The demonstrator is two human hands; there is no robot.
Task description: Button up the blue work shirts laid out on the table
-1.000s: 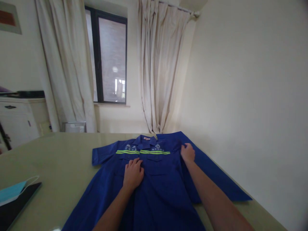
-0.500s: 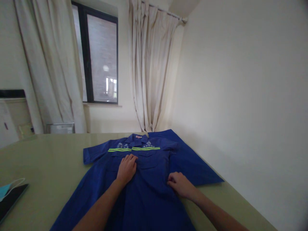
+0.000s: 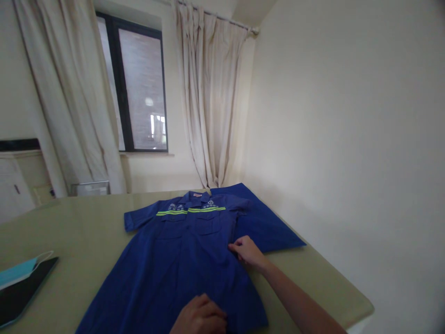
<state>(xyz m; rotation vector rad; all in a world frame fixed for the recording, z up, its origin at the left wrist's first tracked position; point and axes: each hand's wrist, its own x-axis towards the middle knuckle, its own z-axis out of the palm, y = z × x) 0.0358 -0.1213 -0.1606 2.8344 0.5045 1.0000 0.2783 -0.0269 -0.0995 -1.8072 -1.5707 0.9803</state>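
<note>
Blue cloth makes up the shirt [image 3: 187, 260], spread front up on the pale green table [image 3: 100, 213], its near end running out of view. Taking the shirt's middle as the clock's centre, the collar [image 3: 195, 197] lies at 12 o'clock, with a yellow-green stripe [image 3: 206, 209] across the chest just below it and pale lettering above the stripe. One short sleeve [image 3: 142, 218] points to 10 o'clock, flat on the table; the other, toward 1 o'clock, lies over a darker blue sheet [image 3: 269, 232], which stretches out to 2 o'clock.

At 3 o'clock, the right hand [image 3: 247, 250] is at the shirt's side edge, thumb and fingertips together, pinching the cloth. At 5 o'clock, the left hand [image 3: 202, 316] rests on the lower front with its fingers curled; it is cut off by the bottom of the view, and I cannot tell whether they grip any cloth.

Well apart at 9 o'clock, a light blue mask [image 3: 15, 273] lies on a black slab [image 3: 33, 294]. Beyond the table, a window [image 3: 142, 88] stands at 11 o'clock, between one curtain [image 3: 66, 93] toward 10 and another [image 3: 208, 88] at 12. Bare wall [image 3: 340, 116] fills 2 o'clock.
</note>
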